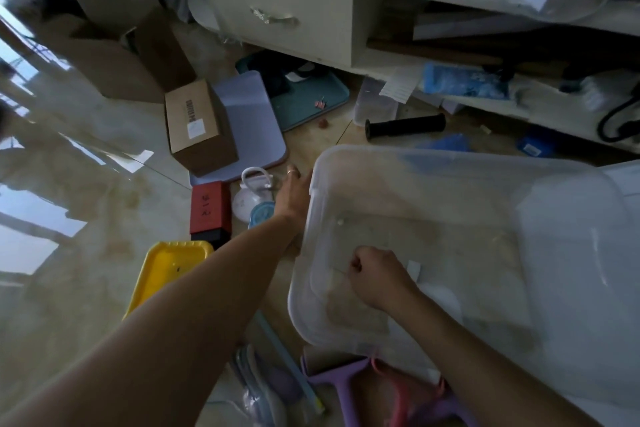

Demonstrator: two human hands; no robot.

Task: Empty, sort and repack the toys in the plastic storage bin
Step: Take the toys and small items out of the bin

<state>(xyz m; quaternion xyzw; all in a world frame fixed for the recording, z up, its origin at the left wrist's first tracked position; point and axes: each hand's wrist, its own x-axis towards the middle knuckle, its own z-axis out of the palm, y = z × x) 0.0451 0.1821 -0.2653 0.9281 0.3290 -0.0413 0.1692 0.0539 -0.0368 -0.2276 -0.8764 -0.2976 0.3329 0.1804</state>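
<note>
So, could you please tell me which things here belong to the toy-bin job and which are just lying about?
Job:
clear plastic storage bin
left hand at its rim
right hand inside it
yellow plastic tray
purple plastic T-shaped toy

Lying about:
brown cardboard box
red and black box
black cylindrical grip
teal mat
</note>
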